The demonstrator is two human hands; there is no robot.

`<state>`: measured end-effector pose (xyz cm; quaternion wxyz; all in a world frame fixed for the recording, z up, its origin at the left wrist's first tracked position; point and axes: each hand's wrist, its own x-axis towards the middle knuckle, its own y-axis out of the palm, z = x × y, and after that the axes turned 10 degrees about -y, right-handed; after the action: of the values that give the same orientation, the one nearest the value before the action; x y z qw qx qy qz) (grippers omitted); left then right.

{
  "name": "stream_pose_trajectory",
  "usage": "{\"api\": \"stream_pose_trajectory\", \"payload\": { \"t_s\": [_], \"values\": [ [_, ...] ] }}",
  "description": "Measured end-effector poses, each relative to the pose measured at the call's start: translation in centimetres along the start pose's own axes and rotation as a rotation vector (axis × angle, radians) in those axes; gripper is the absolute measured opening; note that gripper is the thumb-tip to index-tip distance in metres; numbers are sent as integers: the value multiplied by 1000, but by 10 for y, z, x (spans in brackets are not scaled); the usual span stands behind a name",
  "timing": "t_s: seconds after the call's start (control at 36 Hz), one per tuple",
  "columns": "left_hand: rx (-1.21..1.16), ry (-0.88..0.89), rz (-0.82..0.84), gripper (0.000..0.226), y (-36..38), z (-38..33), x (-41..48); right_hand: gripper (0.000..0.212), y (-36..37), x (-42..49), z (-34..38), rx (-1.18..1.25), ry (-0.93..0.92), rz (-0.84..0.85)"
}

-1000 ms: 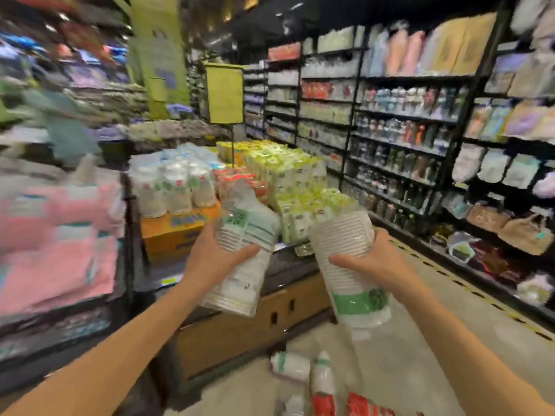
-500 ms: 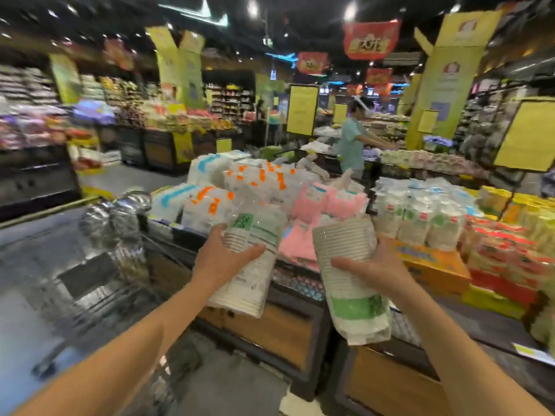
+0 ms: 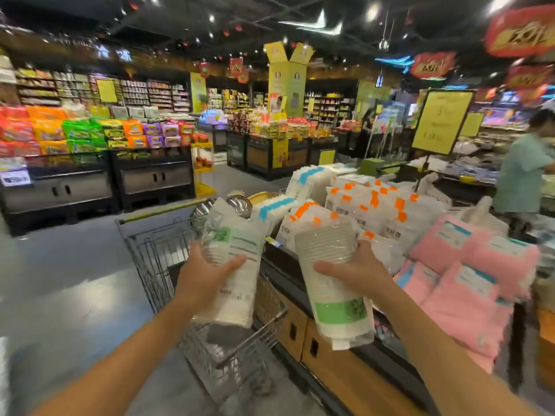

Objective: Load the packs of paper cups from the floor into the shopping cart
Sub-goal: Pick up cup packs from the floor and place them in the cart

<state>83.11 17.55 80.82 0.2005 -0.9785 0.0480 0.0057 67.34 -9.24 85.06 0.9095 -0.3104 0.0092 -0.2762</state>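
Display table point(image 3: 345, 349) along the right, stacked with pink and white packs. Wire shopping cart point(image 3: 156, 253) just left of it, handle on the far end. Left pack of cups point(image 3: 231, 265): upright, held over the cart basket. Right pack of cups point(image 3: 336, 289): upright, held over the table edge, beside the cart. Left hand point(image 3: 204, 274): fingers wrapped around its pack, thumb across front. Right hand point(image 3: 357, 271): same grasp on its pack.

Grey glossy floor point(image 3: 75, 283), stocked shelves point(image 3: 99, 91), ceiling spotlights point(image 3: 372, 9)
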Motion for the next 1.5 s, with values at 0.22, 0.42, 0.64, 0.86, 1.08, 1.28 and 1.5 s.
{"api": "stream_pose_trajectory", "payload": {
  "t_s": [0.22,0.42,0.64,0.86,1.08,1.28,1.5],
  "values": [
    [21,-62,-59,74,11,9,85,121,50,115,-7,2,17,102],
    [-10,-155,-175,80,51,24,157,122,85,222,-37,31,-41,238],
    [-95,-368,-329,95,68,56,221,73,150,326,-49,75,-69,481],
    [-159,-529,-343,89,64,112,288,113,262,402,-49,-9,-46,569],
    [-194,-680,-333,103,81,185,385,112,375,460,-65,-110,71,601],
    [-49,-831,-386,88,104,260,447,122,479,495,-108,-166,197,680],
    [39,-1065,-427,97,143,384,514,145,635,526,-205,-215,303,845]
  ]
}}
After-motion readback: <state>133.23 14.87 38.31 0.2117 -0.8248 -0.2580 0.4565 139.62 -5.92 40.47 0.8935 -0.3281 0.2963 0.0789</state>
